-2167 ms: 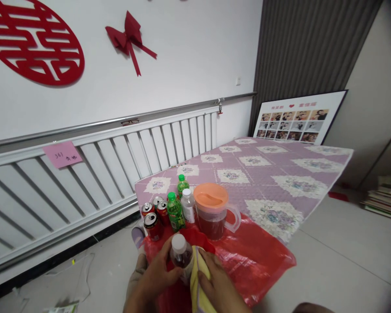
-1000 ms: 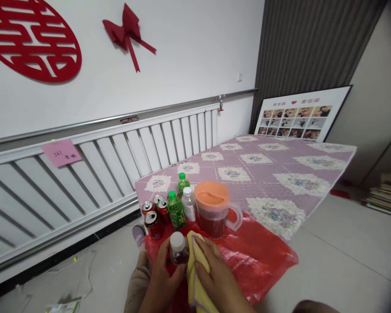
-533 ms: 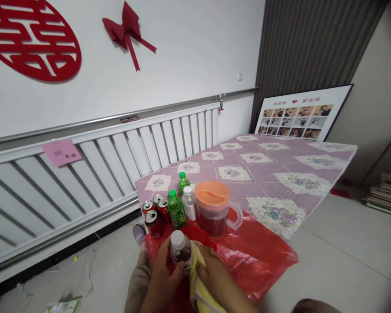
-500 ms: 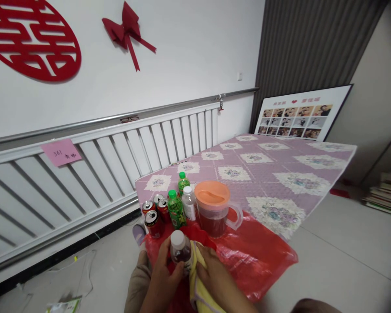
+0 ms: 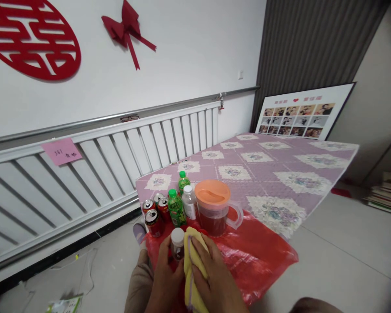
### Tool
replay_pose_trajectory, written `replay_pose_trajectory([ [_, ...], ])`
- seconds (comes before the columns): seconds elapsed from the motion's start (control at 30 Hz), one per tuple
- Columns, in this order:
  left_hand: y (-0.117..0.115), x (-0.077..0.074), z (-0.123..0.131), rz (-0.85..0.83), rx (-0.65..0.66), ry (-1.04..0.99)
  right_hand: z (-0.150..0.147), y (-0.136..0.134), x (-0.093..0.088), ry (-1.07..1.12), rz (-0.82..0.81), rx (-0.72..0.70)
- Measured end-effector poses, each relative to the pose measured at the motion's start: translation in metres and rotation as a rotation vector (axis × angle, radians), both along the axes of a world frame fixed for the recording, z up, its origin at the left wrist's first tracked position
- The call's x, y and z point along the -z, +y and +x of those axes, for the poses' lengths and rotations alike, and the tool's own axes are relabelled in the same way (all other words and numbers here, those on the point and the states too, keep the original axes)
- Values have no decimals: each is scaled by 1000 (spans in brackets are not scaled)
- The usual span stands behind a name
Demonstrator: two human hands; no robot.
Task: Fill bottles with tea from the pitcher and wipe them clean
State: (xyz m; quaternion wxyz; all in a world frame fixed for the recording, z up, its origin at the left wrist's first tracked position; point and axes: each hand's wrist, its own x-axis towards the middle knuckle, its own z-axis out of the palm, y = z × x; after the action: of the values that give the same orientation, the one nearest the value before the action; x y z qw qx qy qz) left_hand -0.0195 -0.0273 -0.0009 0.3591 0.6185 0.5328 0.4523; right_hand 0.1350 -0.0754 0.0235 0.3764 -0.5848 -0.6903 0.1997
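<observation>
My left hand [image 5: 164, 278] is wrapped round a small clear bottle [image 5: 177, 243] with a white cap and dark drink inside, held upright over the red plastic sheet [image 5: 260, 256]. My right hand [image 5: 211, 278] presses a yellow cloth [image 5: 190, 261] flat against the bottle's right side, fingers curled over the cloth. Just beyond stand a jug with an orange lid [image 5: 212, 206] holding dark red liquid, two green bottles [image 5: 175, 208], a clear white-capped bottle [image 5: 189, 202] and three red cans [image 5: 153, 219].
The drinks stand at the near corner of a surface covered by a purple patterned cloth [image 5: 263, 169]. A white slatted radiator [image 5: 94, 161] runs along the wall at left. A framed photo board [image 5: 299, 115] leans at back right; books [image 5: 384, 195] lie on the floor.
The yellow cloth and my right hand have moved up the bottle's side, covering more of it. The bottle has sunk a little lower in my left hand. The camera tilted slightly.
</observation>
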Motion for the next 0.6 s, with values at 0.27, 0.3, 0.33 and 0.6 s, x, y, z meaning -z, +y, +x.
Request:
replay_pose_trajectory([
  [0.27, -2, -9, 2, -4, -31, 27, 2, -7, 24, -129, -266, 14],
  [0.3, -2, -10, 2, -7, -31, 33, 3, -7, 25, -151, -301, 10],
  [0.33, -2, -11, 3, -9, -31, 37, 3, -7, 25, -171, -324, 6],
  [0.6, 0, -5, 0, 16, -27, 19, 4, -4, 12, -112, -244, 6],
])
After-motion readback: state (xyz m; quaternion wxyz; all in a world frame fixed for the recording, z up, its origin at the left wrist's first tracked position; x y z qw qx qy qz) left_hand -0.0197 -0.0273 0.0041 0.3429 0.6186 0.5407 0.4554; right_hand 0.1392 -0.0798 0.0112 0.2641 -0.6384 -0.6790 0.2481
